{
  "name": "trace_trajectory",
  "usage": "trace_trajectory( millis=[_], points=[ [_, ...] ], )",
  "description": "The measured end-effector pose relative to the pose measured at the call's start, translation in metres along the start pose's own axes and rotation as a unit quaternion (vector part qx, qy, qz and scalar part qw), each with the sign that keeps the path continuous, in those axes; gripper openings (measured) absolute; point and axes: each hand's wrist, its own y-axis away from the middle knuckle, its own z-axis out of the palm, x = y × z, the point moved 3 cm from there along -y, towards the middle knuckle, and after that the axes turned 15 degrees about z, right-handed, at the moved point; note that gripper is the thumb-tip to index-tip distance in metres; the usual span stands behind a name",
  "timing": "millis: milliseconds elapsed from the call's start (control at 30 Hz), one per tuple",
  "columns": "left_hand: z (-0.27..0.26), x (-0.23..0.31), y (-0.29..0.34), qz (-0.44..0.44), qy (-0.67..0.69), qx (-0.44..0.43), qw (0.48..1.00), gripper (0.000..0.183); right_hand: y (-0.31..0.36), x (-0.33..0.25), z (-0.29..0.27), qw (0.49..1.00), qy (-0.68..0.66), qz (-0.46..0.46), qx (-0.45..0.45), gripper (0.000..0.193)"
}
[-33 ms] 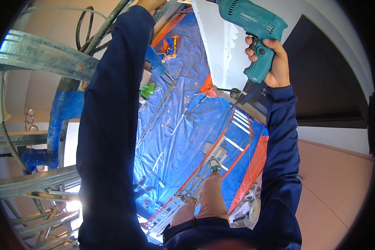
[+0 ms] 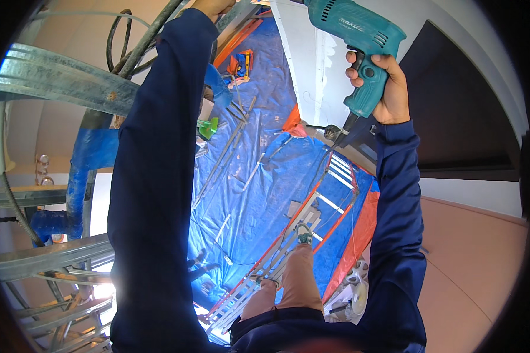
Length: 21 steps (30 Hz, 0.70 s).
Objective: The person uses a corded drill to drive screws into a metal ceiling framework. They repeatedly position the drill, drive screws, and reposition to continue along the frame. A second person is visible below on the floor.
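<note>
My right hand (image 2: 388, 88) is raised at the upper right and grips the handle of a teal electric drill (image 2: 350, 26), whose body points up and to the left past the frame's top edge. My left hand (image 2: 213, 7) reaches straight up in a dark blue sleeve. Only its heel shows at the top edge, beside a grey metal channel (image 2: 235, 17); its fingers are hidden. Far below, my feet stand on the rungs of a metal ladder (image 2: 312, 206) with orange rails.
A blue tarp (image 2: 259, 170) strewn with metal strips and tools covers the floor below. Galvanised ceiling channels (image 2: 59, 79), black cables (image 2: 121, 41) and a blue pipe (image 2: 82, 170) crowd the left. A white wall edge (image 2: 303, 65) and a dark opening (image 2: 459, 112) lie to the right.
</note>
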Motion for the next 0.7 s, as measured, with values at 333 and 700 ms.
trace_trajectory(
  millis=[333,700],
  points=[
    [0.008,0.004,-0.002,0.047,-0.053,-0.015,0.997,0.018,-0.004,0.006,0.000,1.000,-0.006,-0.005,-0.019,0.039],
    [0.013,0.010,0.000,0.022,-0.086,0.000,0.996,0.021,-0.006,0.012,-0.003,1.000,-0.021,-0.007,-0.018,0.041]
  ],
)
